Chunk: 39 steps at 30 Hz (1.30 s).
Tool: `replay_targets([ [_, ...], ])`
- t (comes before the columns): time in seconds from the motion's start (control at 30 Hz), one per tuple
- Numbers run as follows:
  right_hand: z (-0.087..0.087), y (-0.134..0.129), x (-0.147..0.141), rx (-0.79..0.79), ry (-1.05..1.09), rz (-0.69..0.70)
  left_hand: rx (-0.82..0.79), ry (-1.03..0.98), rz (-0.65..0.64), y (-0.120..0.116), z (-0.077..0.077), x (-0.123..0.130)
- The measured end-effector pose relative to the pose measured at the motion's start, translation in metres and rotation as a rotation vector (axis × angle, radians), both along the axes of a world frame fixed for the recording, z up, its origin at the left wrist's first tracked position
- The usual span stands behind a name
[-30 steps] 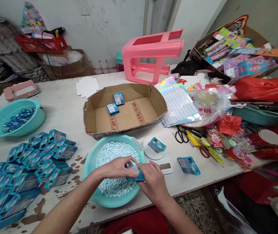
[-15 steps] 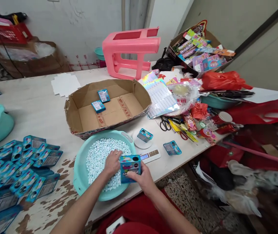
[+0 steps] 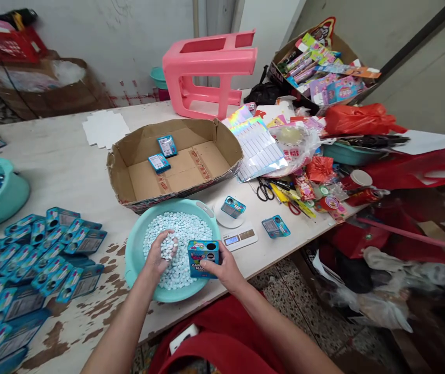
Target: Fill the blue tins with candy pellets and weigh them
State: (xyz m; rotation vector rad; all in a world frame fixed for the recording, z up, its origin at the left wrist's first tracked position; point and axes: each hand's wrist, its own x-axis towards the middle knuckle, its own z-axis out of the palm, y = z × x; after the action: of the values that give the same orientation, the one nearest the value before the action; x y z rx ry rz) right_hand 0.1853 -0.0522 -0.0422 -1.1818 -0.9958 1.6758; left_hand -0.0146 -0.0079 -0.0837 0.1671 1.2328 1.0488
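Note:
My left hand is turned palm up over the bowl, its fingers curled around a scoop of small pale candies. More of the same candies fill the turquoise bowl below. My right hand grips a small blue candy box by its side, above the bowl's right edge. A dark round opening shows on the box's top. Behind it, a similar blue box rests on the round plate of a white digital scale. Another blue box lies on the table right of the scale.
A cardboard tray with two blue boxes stands behind the bowl. Many blue boxes are grouped at left, near another turquoise basin. Scissors, pens and packaging clutter the right side. A pink stool lies at the back.
My left hand has lifted from the candies and turned palm up with a handful. My right hand has shifted slightly left and up, still holding the box. The whole view has shifted a little.

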Motion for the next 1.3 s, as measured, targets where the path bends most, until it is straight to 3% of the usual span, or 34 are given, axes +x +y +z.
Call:
replay_targets([
  [0.13, 0.002, 0.009, -0.01, 0.157, -0.237, -0.005, 0.094, -0.22, 0.066, 0.002, 0.034, -0.001],
  [0.27, -0.006, 0.018, -0.027, 0.403, -0.524, 0.033, 0.264, -0.143, 0.204, 0.005, 0.061, 0.01],
  [0.37, -0.011, 0.023, -0.041, 0.504, -0.601, 0.081, 0.351, -0.015, 0.338, 0.006, 0.068, 0.018],
  [0.43, -0.011, 0.025, -0.048, 0.524, -0.627, 0.087, 0.379, 0.042, 0.389, 0.006, 0.067, 0.022],
  [0.6, -0.012, 0.025, -0.056, 0.53, -0.724, 0.14, 0.397, 0.125, 0.37, 0.007, 0.056, 0.025],
  [0.73, -0.008, 0.025, -0.061, 0.649, -0.953, 0.181, 0.297, 0.306, 0.413, 0.014, 0.028, 0.021],
  [0.83, 0.005, 0.031, -0.065, 0.833, -1.208, 0.223, 0.124, 0.465, 0.456, 0.014, 0.006, 0.013],
  [0.9, 0.013, 0.038, -0.069, 0.972, -1.322, 0.26, 0.09, 0.527, 0.451, 0.008, -0.003, 0.01],
  [1.03, 0.015, 0.05, -0.078, 1.1, -1.409, 0.313, 0.085, 0.512, 0.353, -0.007, 0.003, 0.012],
  [1.17, 0.001, 0.046, -0.085, 1.009, -1.418, 0.268, 0.071, 0.315, 0.129, -0.011, 0.015, 0.015],
  [1.3, -0.011, 0.035, -0.079, 0.913, -1.293, 0.28, 0.077, 0.318, 0.073, -0.009, 0.013, 0.009],
])
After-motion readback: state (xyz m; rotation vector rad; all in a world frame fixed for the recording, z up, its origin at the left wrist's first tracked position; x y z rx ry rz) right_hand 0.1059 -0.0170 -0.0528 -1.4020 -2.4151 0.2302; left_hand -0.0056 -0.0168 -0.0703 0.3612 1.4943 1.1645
